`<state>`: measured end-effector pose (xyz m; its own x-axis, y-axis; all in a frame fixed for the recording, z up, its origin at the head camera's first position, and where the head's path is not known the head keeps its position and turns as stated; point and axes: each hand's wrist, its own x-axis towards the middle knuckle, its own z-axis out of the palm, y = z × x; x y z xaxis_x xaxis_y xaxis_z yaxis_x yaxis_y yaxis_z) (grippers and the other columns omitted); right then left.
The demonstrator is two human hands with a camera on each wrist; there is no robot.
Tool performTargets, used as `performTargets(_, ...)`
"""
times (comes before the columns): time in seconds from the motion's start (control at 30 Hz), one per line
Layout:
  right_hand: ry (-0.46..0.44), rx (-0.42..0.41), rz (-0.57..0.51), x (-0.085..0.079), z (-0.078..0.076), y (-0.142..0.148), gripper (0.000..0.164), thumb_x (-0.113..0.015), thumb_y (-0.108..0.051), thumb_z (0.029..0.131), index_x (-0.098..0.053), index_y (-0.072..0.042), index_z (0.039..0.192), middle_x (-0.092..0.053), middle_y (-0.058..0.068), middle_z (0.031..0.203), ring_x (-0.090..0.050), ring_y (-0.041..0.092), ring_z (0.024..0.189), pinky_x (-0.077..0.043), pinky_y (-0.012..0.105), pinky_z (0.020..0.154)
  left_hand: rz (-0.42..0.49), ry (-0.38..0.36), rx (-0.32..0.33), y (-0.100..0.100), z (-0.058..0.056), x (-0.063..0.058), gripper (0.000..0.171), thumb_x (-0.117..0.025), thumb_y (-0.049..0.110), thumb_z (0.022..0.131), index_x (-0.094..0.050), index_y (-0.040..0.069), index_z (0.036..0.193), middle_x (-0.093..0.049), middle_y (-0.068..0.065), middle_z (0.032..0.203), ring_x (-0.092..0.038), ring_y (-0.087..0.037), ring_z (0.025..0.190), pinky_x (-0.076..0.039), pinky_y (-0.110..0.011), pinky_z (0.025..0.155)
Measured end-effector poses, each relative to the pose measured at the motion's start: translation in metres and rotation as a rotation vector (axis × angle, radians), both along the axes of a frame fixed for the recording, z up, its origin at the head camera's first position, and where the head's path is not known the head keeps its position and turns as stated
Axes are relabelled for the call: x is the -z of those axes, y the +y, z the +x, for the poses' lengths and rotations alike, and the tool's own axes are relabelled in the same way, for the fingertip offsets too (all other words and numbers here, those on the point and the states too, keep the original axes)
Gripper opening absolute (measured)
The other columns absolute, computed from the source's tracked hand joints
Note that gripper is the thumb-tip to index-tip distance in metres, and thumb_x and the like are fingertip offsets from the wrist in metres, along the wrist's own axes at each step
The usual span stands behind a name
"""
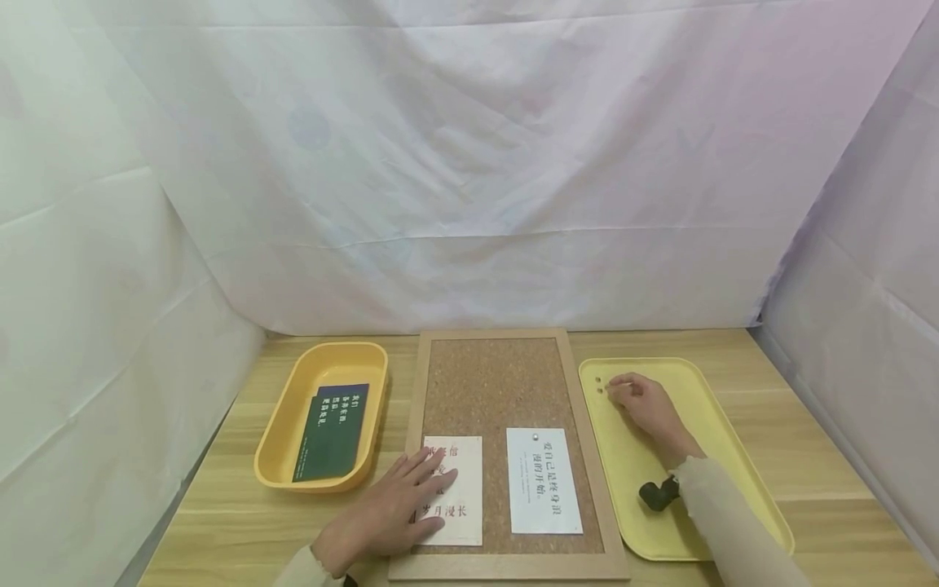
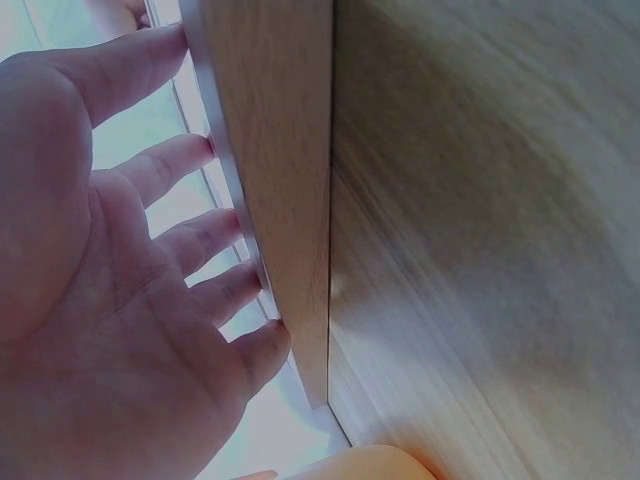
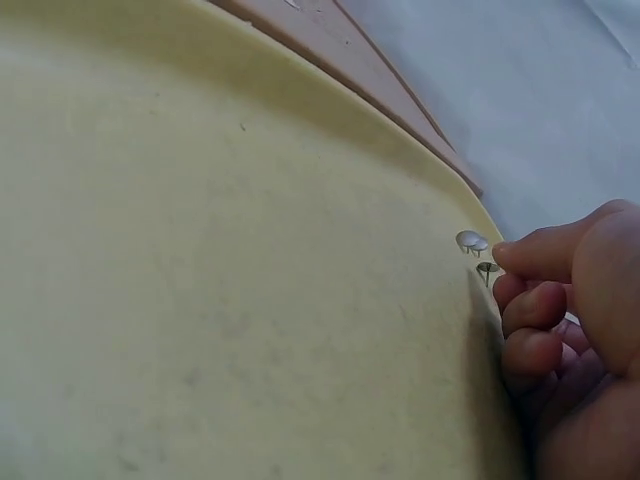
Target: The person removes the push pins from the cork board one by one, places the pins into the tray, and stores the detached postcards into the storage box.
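My left hand [image 1: 403,497] lies with fingers spread over a white card with red characters [image 1: 462,534] on the corkboard [image 1: 499,383]. Its fingertips also show along the board's wooden frame [image 2: 270,130] in the left wrist view. At the far left corner of the yellow tray [image 1: 704,456], my right hand [image 1: 649,408] has its fingers curled, thumb and forefinger together. They pinch the edge of a small metal thumbtack [image 3: 487,268]. Beside it lie other thumbtacks [image 3: 467,240]. A second white card with dark characters [image 1: 543,489] lies on the board's right side, a small round tack near its top.
A deep orange-yellow bin [image 1: 275,444] stands left of the board, holding a dark green card [image 1: 332,440] over a purple one. A black device [image 1: 659,494] is at the right wrist above the tray. White cloth [image 1: 469,179] hangs behind the wooden table [image 1: 213,522].
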<state>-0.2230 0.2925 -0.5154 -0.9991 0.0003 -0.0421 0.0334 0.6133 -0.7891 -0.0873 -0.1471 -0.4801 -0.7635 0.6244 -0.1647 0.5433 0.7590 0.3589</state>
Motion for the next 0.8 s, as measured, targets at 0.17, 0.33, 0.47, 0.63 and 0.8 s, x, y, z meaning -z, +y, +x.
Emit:
performTargets(0.17,0.012,-0.021,-0.015,-0.002,0.0,0.0,0.037,-0.059,-0.028,0.092,-0.054,-0.007,0.122,-0.064,0.013,0.09,-0.056,0.019,0.074,-0.048,0.028,0.063,-0.003,-0.007,-0.002,0.0,0.0,-0.001,0.058,-0.047,0.047,0.094,-0.03,0.029,0.146,-0.021,-0.003,0.155,-0.015,-0.028,0.143,-0.016,-0.052,0.113)
performTargets(0.33,0.027,-0.064,-0.079,-0.016,0.004,-0.012,0.044,-0.06,-0.024,0.091,-0.048,-0.005,0.128,-0.064,0.017,0.09,-0.058,0.021,0.073,-0.048,0.027,0.061,-0.017,-0.002,-0.003,0.0,0.0,-0.004,0.058,-0.048,0.046,0.094,-0.03,0.028,0.146,-0.021,-0.003,0.155,-0.014,-0.028,0.143,-0.016,-0.051,0.114)
performTargets(0.47,0.02,-0.109,-0.16,-0.027,0.008,-0.028,0.043,-0.062,-0.021,0.091,-0.049,-0.002,0.128,-0.061,0.021,0.091,-0.054,0.014,0.059,-0.046,0.023,0.049,-0.022,-0.011,-0.007,0.001,0.0,-0.004,0.058,-0.047,0.046,0.094,-0.03,0.029,0.146,-0.02,-0.003,0.155,-0.014,-0.028,0.143,-0.016,-0.051,0.114)
performTargets(0.63,0.014,-0.182,-0.215,-0.03,0.01,-0.048,0.037,-0.059,-0.012,0.091,-0.05,-0.001,0.125,-0.058,0.019,0.088,-0.044,0.007,0.049,-0.041,0.021,0.044,-0.02,-0.013,-0.008,0.001,-0.001,-0.003,0.059,-0.048,0.047,0.094,-0.03,0.029,0.147,-0.02,-0.002,0.155,-0.014,-0.027,0.143,-0.015,-0.051,0.114)
performTargets(0.8,0.02,-0.259,-0.169,-0.035,0.016,-0.072,0.034,-0.056,-0.006,0.09,-0.053,-0.003,0.124,-0.058,0.013,0.088,-0.057,0.016,0.068,-0.049,0.024,0.056,-0.021,-0.017,-0.011,0.001,-0.001,-0.002,0.059,-0.048,0.047,0.094,-0.029,0.029,0.147,-0.019,-0.002,0.155,-0.013,-0.027,0.143,-0.015,-0.051,0.114)
